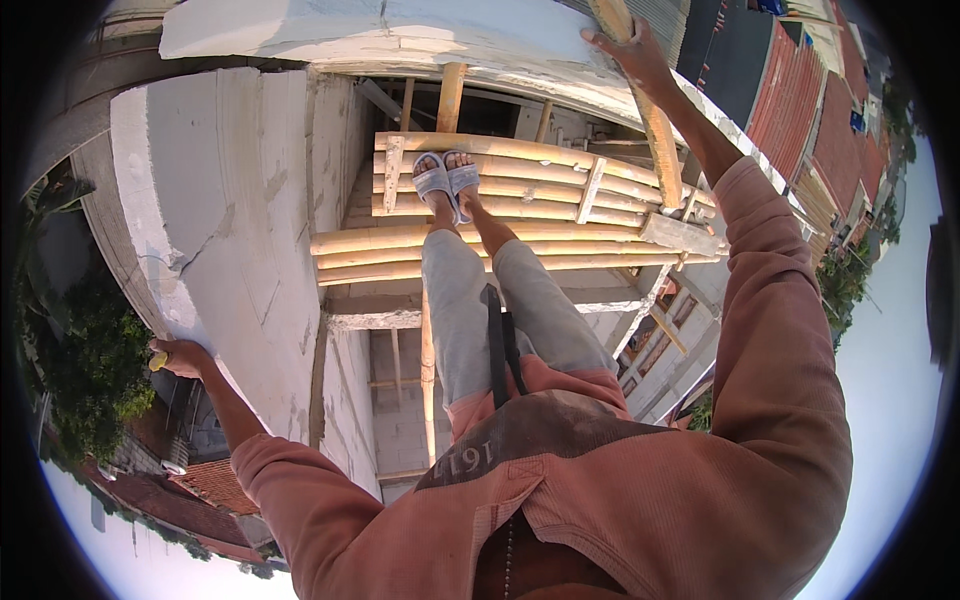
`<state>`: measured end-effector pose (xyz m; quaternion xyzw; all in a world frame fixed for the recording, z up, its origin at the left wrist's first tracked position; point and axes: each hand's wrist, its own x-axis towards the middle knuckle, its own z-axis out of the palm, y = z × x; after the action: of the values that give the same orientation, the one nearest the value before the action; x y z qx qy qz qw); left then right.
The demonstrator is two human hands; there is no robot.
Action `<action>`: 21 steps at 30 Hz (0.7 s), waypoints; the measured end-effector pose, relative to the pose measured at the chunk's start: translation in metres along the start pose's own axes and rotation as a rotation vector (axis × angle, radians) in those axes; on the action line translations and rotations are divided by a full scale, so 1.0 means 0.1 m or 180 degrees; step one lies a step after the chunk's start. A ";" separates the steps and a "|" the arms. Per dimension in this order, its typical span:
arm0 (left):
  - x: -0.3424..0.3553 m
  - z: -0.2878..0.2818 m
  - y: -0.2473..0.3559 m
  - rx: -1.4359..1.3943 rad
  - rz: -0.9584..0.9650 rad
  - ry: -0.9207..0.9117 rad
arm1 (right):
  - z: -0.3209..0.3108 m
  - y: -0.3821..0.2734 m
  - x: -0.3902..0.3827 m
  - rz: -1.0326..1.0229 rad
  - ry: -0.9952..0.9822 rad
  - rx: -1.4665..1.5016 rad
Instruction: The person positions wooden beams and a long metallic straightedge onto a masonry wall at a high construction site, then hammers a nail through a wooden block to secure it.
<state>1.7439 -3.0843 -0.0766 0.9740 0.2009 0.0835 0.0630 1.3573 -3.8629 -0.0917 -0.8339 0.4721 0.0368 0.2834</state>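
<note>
Out at the left, my left hand (183, 358) is closed beside the outer edge of a light grey block wall (225, 230). From its fist pokes the rounded end of something yellow (157, 361); the rest of that thing is hidden. High on the right, my right hand (640, 58) wraps round an upright bamboo pole (655, 135). The pole comes down to a bamboo platform (520, 188), where my sandalled feet (445, 180) stand side by side.
A second row of bamboo poles (470, 250) lies nearer than the platform. Open gaps drop to a lower room (397, 400). A pale wall top (400, 40) runs across the far side. A wooden block (683, 235) sits near the pole's foot. Roofs (790, 80) and trees (95, 340) lie below.
</note>
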 end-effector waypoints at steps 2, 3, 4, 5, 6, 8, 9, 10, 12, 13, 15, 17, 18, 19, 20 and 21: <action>0.17 0.02 -0.18 0.0341 0.0275 0.0062 | 0.15 0.46 0.16 -0.1176 0.0207 -0.0400; 0.11 0.05 -0.02 0.0038 -0.0157 -0.0060 | 0.18 0.48 0.12 -0.0566 0.0298 -0.0387; 0.10 0.05 -0.01 0.0055 -0.0167 -0.0047 | 0.23 0.43 0.10 0.0011 0.0383 -0.0337; 0.09 0.03 -0.01 0.0036 -0.0153 -0.0029 | 0.27 0.37 0.07 0.0000 0.0363 -0.0325; 0.09 0.00 -0.01 0.0018 -0.0137 -0.0010 | 0.28 0.33 0.06 0.0104 0.0250 0.0006; 0.08 0.00 0.00 0.0002 -0.0147 -0.0003 | 0.19 0.24 0.03 0.0335 0.0060 0.0631; 0.08 -0.03 0.01 -0.0017 -0.0193 -0.0024 | 0.15 0.20 0.01 0.0459 -0.0030 0.0945; 0.07 -0.01 0.08 -0.0056 -0.0216 -0.0076 | 0.10 0.22 -0.02 0.0604 -0.0084 0.1244; -0.01 0.07 0.21 -0.0217 -0.0162 -0.0024 | 0.11 0.30 0.01 0.0610 -0.0011 0.1865; -0.09 0.09 0.27 -0.0241 -0.0268 -0.0039 | 0.11 0.32 0.07 0.0152 0.0153 0.1272; -0.11 -0.02 0.15 -0.0130 -0.0336 0.0077 | 0.17 0.18 0.01 -0.0217 0.0096 0.0546; -0.12 -0.10 0.20 -0.0221 -0.0399 0.0197 | 0.11 -0.08 -0.05 -0.0081 -0.0063 0.0723; -0.15 -0.05 0.23 -0.0285 -0.0420 0.0163 | 0.05 -0.11 -0.06 -0.0015 -0.0092 0.0749; -0.14 -0.09 0.26 -0.0338 -0.0434 0.0175 | -0.01 -0.16 -0.08 0.0020 -0.0115 0.0801; -0.08 -0.10 0.25 -0.0358 -0.0392 0.0247 | -0.02 -0.19 -0.09 0.0061 -0.0138 0.0836; -0.09 -0.09 0.24 -0.0265 -0.0419 0.0298 | -0.05 -0.19 -0.12 0.0113 -0.0152 0.0850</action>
<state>1.7430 -3.1090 -0.0652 0.9503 0.2636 0.1329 0.0993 1.3647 -3.8490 -0.0751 -0.7793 0.4805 -0.0015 0.4023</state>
